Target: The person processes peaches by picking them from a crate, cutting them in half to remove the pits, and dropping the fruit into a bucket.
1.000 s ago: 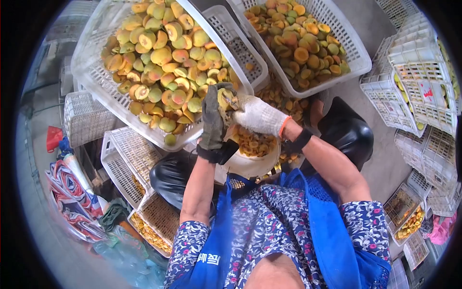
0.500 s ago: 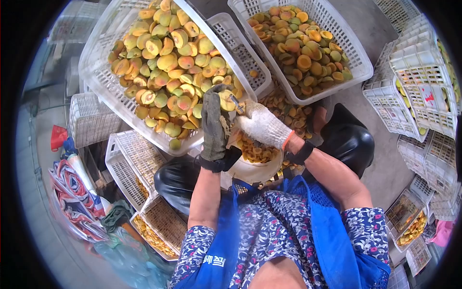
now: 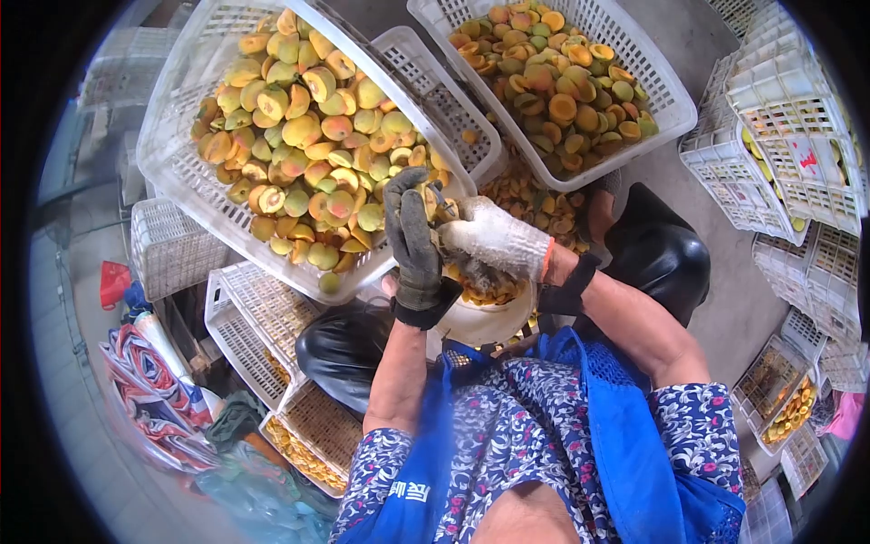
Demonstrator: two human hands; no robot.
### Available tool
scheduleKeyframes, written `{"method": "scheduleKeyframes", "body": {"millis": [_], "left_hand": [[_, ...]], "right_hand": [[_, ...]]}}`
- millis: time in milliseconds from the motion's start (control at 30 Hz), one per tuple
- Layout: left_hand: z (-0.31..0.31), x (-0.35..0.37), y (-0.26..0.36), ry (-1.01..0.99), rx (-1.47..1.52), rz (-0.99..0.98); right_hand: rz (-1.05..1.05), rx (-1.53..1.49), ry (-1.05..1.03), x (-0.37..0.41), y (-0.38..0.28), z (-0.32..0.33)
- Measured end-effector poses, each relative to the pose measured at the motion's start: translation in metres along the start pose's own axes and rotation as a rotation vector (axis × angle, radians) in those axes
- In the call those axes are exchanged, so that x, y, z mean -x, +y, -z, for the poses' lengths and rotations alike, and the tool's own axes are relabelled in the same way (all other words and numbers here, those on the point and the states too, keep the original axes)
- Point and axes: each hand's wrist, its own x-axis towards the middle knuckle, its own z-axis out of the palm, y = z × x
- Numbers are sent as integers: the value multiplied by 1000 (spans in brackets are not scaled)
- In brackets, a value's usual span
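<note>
A large crate (image 3: 177, 172) of halved fruit is set at ten o'clock, a second crate (image 3: 672, 104) at one, and a white bowl (image 3: 507, 322) of orange pieces is kept under the hands. At centre a fruit half (image 3: 432, 201) is gripped by the left hand (image 3: 412, 240). The fisted right hand (image 3: 494, 238) has been pressed closer onto it, so the coring seems under way.

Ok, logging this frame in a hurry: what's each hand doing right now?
Left hand: closed around a fruit half.
Right hand: closed, against that fruit half; what it grips cannot be told.
</note>
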Motion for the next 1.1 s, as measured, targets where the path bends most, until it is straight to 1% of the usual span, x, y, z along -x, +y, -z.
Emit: {"method": "scheduleKeyframes", "body": {"millis": [67,100,133,200,233,267,300,333,367,400,433,467,533,567,633,700,733,767,800,833,900,967,1033,1067,1100], "left_hand": [[4,-2,-1,-59,45,103],[1,-1,4,-52,411,236],[2,0,11,-51,409,234],[6,-2,22,-10,357,403],[15,-2,20,-86,243,398],[20,-2,23,-80,243,391],[24,-2,29,-75,318,437],[26,-3,32,-72,392,482],[27,-4,30,-52,366,378],[26,-4,31,-48,364,372],[25,-3,32,-30,374,319],[23,-2,33,-13,386,269],[21,-1,32,-15,423,263],[19,-1,30,-23,431,248],[17,-1,24,-34,441,236],[16,0,15,-87,293,133],[15,0,13,-88,294,134],[13,0,11,-81,150,95],[12,0,9,-75,5,55],[11,1,4,-76,5,57],[7,5,-5,-37,231,67],[2,7,-4,-47,205,59],[0,9,-4,-58,179,53],[0,12,-5,-62,193,80],[0,13,-6,-65,207,105]], "right_hand": [[-87,205,76,12,-25,0],[-129,295,78,10,-24,0],[-128,295,76,5,-13,0],[440,658,298,-6,11,0],[445,661,294,-5,17,-2],[543,818,385,-2,23,-4],[645,975,478,0,23,-6],[654,975,474,1,22,-7],[683,982,471,1,19,-8],[711,988,468,2,17,-7],[808,1238,399,2,19,-4],[810,1239,395,2,18,-6],[666,997,396,2,17,-11],[664,997,399,3,17,-9],[860,1436,412,4,16,-5],[845,1390,424,2,16,-6],[832,1341,431,2,17,-6],[829,1341,430,2,19,-6],[830,1418,412,2,22,-5],[831,1496,392,2,24,-5],[805,1479,360,2,25,-6],[773,1461,332,3,23,-6],[626,1340,175,2,19,-4],[618,1333,177,2,15,-5],[396,969,198,2,9,-6]]}}
